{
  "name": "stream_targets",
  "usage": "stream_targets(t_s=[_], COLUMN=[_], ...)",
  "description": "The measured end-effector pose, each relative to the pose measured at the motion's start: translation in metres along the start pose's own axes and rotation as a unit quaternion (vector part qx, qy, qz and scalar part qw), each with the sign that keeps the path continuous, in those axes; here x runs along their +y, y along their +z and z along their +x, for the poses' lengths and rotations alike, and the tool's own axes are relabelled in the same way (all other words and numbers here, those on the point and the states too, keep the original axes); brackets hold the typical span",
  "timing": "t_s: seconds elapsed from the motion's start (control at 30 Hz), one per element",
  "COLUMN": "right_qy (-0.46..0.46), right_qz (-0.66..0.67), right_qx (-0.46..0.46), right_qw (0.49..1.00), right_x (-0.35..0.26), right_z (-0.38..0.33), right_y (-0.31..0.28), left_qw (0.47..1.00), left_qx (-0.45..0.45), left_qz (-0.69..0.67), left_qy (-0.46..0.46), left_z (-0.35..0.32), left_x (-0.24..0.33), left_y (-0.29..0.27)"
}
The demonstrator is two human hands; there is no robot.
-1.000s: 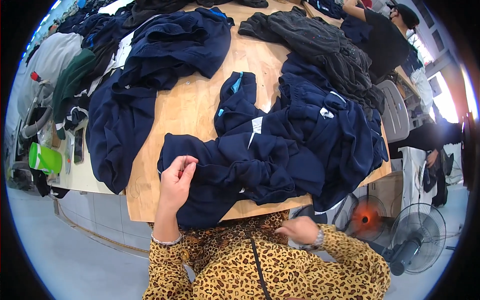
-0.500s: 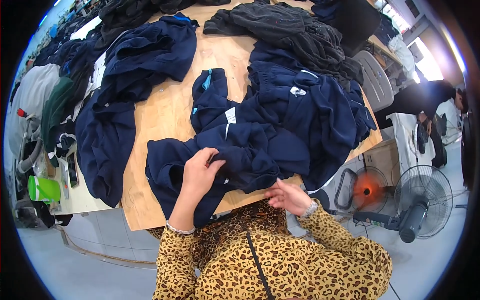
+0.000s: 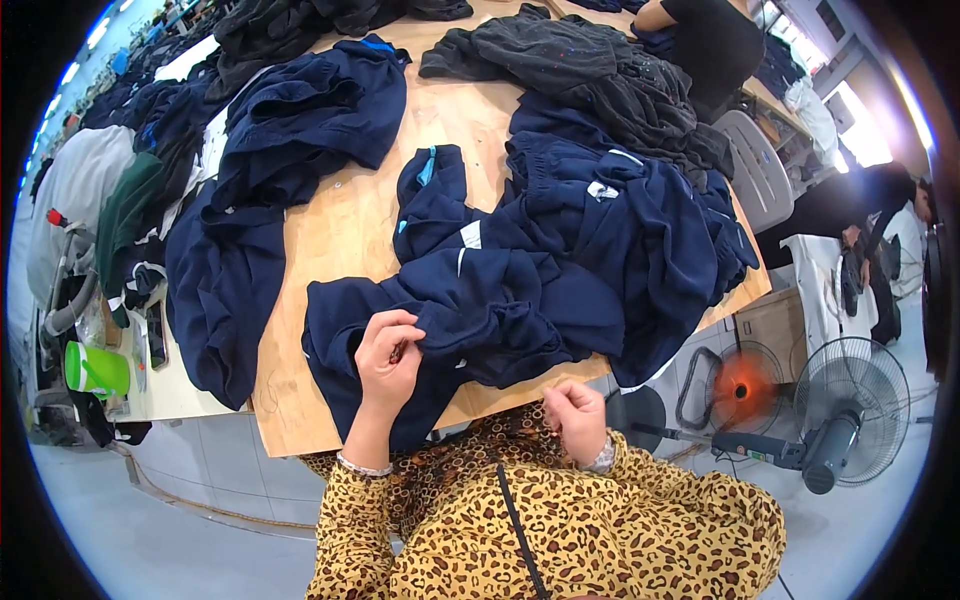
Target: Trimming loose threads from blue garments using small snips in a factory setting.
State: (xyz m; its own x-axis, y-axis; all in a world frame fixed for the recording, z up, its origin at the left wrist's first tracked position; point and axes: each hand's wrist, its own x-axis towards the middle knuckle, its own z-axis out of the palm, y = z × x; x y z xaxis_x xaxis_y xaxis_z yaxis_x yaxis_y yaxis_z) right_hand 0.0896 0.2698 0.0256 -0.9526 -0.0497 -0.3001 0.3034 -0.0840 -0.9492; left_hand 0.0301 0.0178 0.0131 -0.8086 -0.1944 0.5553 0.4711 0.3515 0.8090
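A navy blue garment (image 3: 480,310) lies bunched along the near side of the wooden table. My left hand (image 3: 388,362) is over its left part, fingers curled; a small dark reddish thing shows in the palm, too little of it to name. My right hand (image 3: 577,420) is off the cloth, just past the table's near edge in front of my body. Its fingers are closed in a pinch, and whatever may be between them is hidden. A small white tag (image 3: 461,364) shows on the cloth to the right of my left hand.
More navy garments (image 3: 640,220) are heaped to the right and others (image 3: 310,110) at the left. Dark grey cloth (image 3: 570,60) lies at the back. A green bucket (image 3: 97,369) stands at left, a fan (image 3: 850,410) at right. Other people (image 3: 715,45) are beyond.
My right hand has drawn down and back from the cloth's edge, its fingers closing. My left hand has curled its fingers and shifted slightly left over the garment.
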Motion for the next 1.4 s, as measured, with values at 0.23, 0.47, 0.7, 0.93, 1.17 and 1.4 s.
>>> stream_targets(t_s=[0.23, 0.47, 0.7, 0.93, 1.17, 1.4], right_qy=[-0.46, -0.348, -0.186, -0.102, -0.043, -0.247], right_qz=[-0.376, -0.38, -0.174, -0.044, 0.01, -0.333], right_qx=[-0.096, -0.127, -0.166, -0.147, -0.146, -0.163], right_qw=[0.799, 0.848, 0.953, 0.983, 0.988, 0.895], right_x=[-0.073, -0.059, -0.056, -0.039, -0.038, -0.055], right_z=[0.062, 0.113, 0.146, 0.178, 0.185, 0.157], right_y=[0.059, 0.045, 0.015, -0.01, -0.014, 0.006], left_qw=[0.999, 0.919, 0.934, 0.834, 0.876, 0.952], left_qx=[-0.015, -0.083, -0.099, -0.068, -0.215, -0.175], left_qz=[-0.021, 0.363, 0.193, -0.256, -0.098, 0.11], left_qy=[-0.048, -0.13, -0.285, -0.484, -0.419, -0.224], left_z=[-0.005, 0.003, 0.001, 0.016, 0.014, 0.001], left_x=[0.015, 0.016, -0.008, -0.003, -0.007, 0.011], left_y=[0.008, -0.016, -0.051, -0.088, -0.088, -0.052])
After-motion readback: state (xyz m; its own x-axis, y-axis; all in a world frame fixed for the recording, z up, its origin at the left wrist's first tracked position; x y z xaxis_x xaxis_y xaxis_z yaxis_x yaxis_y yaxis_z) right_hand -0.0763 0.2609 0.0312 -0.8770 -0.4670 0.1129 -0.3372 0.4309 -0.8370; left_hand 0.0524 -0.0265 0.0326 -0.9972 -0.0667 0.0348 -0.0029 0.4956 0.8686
